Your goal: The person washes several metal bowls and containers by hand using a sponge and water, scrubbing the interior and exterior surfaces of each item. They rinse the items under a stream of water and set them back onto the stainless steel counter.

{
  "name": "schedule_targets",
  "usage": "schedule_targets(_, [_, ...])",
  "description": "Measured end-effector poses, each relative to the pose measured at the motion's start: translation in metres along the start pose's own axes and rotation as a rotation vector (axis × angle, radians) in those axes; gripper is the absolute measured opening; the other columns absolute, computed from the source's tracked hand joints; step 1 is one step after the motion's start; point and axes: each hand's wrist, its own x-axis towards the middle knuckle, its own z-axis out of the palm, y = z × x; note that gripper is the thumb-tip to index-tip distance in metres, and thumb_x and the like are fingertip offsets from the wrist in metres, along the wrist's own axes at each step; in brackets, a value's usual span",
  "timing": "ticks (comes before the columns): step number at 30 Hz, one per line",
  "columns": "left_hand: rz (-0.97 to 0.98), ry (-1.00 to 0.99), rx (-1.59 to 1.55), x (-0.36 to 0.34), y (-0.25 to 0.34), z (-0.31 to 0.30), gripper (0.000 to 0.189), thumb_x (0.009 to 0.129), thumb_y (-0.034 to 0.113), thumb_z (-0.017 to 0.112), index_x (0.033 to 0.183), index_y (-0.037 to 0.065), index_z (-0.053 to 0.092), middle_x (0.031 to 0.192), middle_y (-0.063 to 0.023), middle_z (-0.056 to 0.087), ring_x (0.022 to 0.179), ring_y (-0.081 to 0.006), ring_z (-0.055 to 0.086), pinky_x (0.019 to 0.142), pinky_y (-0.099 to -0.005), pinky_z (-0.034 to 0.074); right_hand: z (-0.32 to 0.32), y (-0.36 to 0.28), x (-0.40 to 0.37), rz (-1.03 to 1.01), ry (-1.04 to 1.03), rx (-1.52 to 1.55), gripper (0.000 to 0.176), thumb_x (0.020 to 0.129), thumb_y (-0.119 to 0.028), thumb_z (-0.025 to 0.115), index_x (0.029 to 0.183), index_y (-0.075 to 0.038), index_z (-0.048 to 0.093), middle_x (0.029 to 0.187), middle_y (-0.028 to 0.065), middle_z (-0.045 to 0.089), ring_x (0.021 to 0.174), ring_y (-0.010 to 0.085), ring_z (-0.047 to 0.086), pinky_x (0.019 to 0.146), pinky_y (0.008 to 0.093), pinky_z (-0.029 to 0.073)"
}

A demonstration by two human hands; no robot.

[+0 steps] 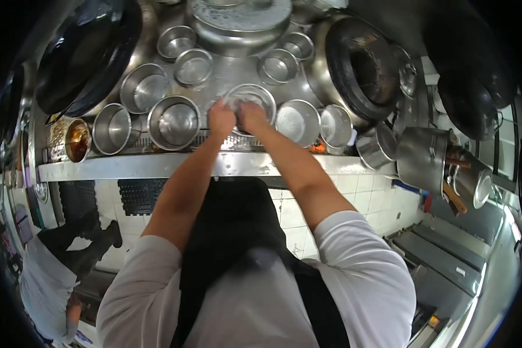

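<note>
Both of my hands are at a round metal pot point(267, 94) near the middle of the steel counter. My left hand point(221, 118) has its fingers closed on the pot's left rim. Inside the pot is my right hand point(252, 115), its fingers curled down and partly hidden, so what they hold cannot be made out. The inside of the pot looks whitish and wet. An empty metal pot point(174, 123) stands to the left, and another pot point(297, 122) with a whitish inside stands to the right.
Several smaller pots, such as one point(194, 66), stand further back. Large dark woks point(90, 55) lean at left and right. A wide round vessel point(240, 23) is at the back. The counter's front edge point(127, 167) runs before me. A co-worker point(49, 284) is at lower left.
</note>
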Motion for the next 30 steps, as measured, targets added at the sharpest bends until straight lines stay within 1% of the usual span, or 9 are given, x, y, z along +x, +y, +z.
schedule_targets(4, [0.021,-0.121,0.072,0.0,-0.003,-0.002,0.035,0.089,0.016,0.055,0.111,-0.01,0.062,0.101,-0.0313,0.065,0.096,-0.0441,0.063,0.09,-0.0459,0.047,0.04,0.011,0.013,-0.219,-0.04,0.381,0.041,0.078,-0.025,0.064,0.112,-0.001,0.065,0.11,0.0213,0.067,0.108,0.034,0.062,0.091,0.0395,0.049])
schedule_targets(7, [-0.182,0.043,-0.111,-0.013,0.06,-0.033,0.036,0.089,0.015,0.054,0.112,-0.011,0.06,0.103,-0.032,0.065,0.097,-0.0445,0.063,0.09,-0.0437,0.047,-0.004,0.015,0.003,-0.137,-0.443,0.293,0.051,0.076,-0.028,0.066,0.12,-0.003,0.061,0.106,0.0218,0.068,0.1,0.0357,0.064,0.088,0.0411,0.051])
schedule_targets(10, [-0.143,0.046,-0.016,-0.003,0.026,-0.017,0.036,0.09,0.016,0.054,0.113,-0.01,0.06,0.104,-0.0335,0.064,0.099,-0.0451,0.063,0.09,-0.0441,0.047,-0.059,0.007,-0.04,-0.309,-0.479,0.145,0.051,0.075,-0.026,0.065,0.122,-0.006,0.06,0.105,0.0203,0.068,0.097,0.0372,0.065,0.085,0.0436,0.052])
schedule_targets(16, [-0.14,-0.053,0.073,-0.011,0.048,-0.039,0.036,0.087,0.016,0.059,0.117,-0.004,0.06,0.111,-0.0293,0.064,0.101,-0.0443,0.062,0.089,-0.0461,0.049,-0.049,0.0,-0.06,-0.339,-0.121,-0.02,0.037,0.078,-0.014,0.061,0.115,-0.008,0.062,0.1,0.0199,0.069,0.096,0.0367,0.066,0.084,0.0471,0.052])
schedule_targets(17, [-0.022,-0.03,0.074,-0.023,0.066,-0.051,0.036,0.085,0.016,0.061,0.116,-0.003,0.06,0.111,-0.0278,0.064,0.101,-0.0439,0.062,0.088,-0.0465,0.049,-0.035,0.013,-0.047,-0.31,-0.12,-0.043,0.053,0.073,-0.01,0.066,0.126,-0.014,0.058,0.106,0.0209,0.067,0.101,0.0377,0.064,0.088,0.046,0.051])
schedule_targets(22, [0.372,0.054,0.388,-0.079,0.106,-0.13,0.038,0.079,0.015,0.068,0.113,0.001,0.061,0.106,-0.0218,0.062,0.1,-0.0408,0.059,0.086,-0.0465,0.047,-0.046,0.036,-0.009,-0.236,-0.141,-0.178,0.043,0.086,-0.013,0.054,0.129,-0.017,0.057,0.111,0.0201,0.067,0.102,0.0363,0.065,0.087,0.0465,0.052])
schedule_targets(26, [0.169,0.149,0.758,-0.098,0.091,-0.146,0.029,0.08,0.015,0.065,0.105,0.003,0.062,0.104,-0.0207,0.064,0.1,-0.0381,0.06,0.088,-0.0476,0.046,-0.049,0.038,0.011,-0.252,0.027,-0.095,0.035,0.093,-0.029,0.05,0.118,-0.007,0.06,0.105,0.0222,0.067,0.1,0.0377,0.065,0.085,0.0478,0.051])
schedule_targets(27, [0.112,0.012,0.869,-0.096,0.075,-0.146,0.026,0.081,0.017,0.063,0.103,0.004,0.062,0.1,-0.0188,0.065,0.097,-0.0364,0.062,0.085,-0.048,0.046,-0.073,0.028,0.002,-0.216,-0.037,-0.036,0.061,0.083,-0.045,0.068,0.125,-0.002,0.057,0.113,0.0227,0.066,0.106,0.0357,0.063,0.09,0.0438,0.051])
schedule_targets(30, [0.041,-0.236,1.035,-0.082,0.018,-0.151,0.019,0.085,0.02,0.058,0.096,0.007,0.063,0.091,-0.0151,0.067,0.087,-0.0338,0.065,0.08,-0.0489,0.047,-0.061,0.036,0.043,-0.267,-0.014,0.696,0.086,0.067,-0.05,0.081,0.129,0.004,0.054,0.118,0.0225,0.064,0.11,0.0317,0.063,0.096,0.0388,0.049])
